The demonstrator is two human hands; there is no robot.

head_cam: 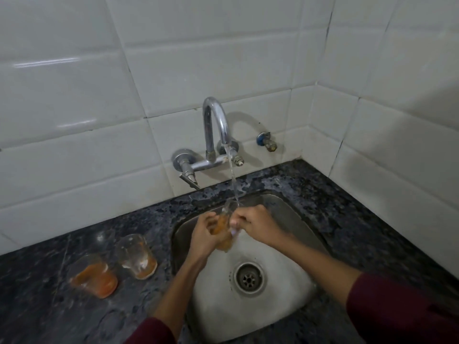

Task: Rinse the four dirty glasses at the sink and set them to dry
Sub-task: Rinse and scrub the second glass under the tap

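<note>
Left hand (206, 234) fingers wrapped round orange-stained glass (222, 228), tilted under tap (215, 125) stream over sink (293, 214), mouth catching water. Right hand (253, 223) fingers curled at rim, likely rubbing. Two dirty glasses (93, 276) wait on table (49, 314), within left reach.

Over the steel sink (293, 217), the left hand (206, 234) grips a glass (223, 227) smeared with orange residue, tilted with its mouth toward twelve o'clock, while the right hand (253, 223) pinches at its rim from the three o'clock side. A thin stream of water (233, 181) runs from the chrome tap (215, 127) at twelve o'clock down onto the glass's mouth. On the dark speckled counter (49, 306) at nine o'clock of the sink stand two more glasses just beside each other, the nearer glass (93, 276) holding more orange residue than the farther glass (136, 256).
</note>
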